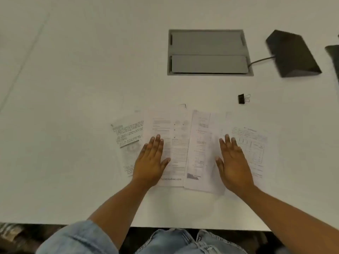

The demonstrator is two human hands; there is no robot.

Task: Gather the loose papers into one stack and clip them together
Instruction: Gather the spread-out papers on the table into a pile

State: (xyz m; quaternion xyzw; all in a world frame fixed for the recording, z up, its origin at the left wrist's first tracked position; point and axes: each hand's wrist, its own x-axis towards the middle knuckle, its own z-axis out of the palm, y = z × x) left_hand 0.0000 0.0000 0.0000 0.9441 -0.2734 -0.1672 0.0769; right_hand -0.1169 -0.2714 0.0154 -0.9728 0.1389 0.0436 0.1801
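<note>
Several printed white papers lie fanned out side by side and overlapping on the white table, in front of me. My left hand rests flat, palm down, on the left sheets. My right hand lies flat, palm down, on the right sheets. Neither hand holds anything. A black binder clip with silver handles sits on the table beyond the papers, up and to the right of my right hand.
A grey recessed cable hatch is set into the table further back. A black wedge-shaped device with a cable stands at the back right. The table's near edge runs just above my lap.
</note>
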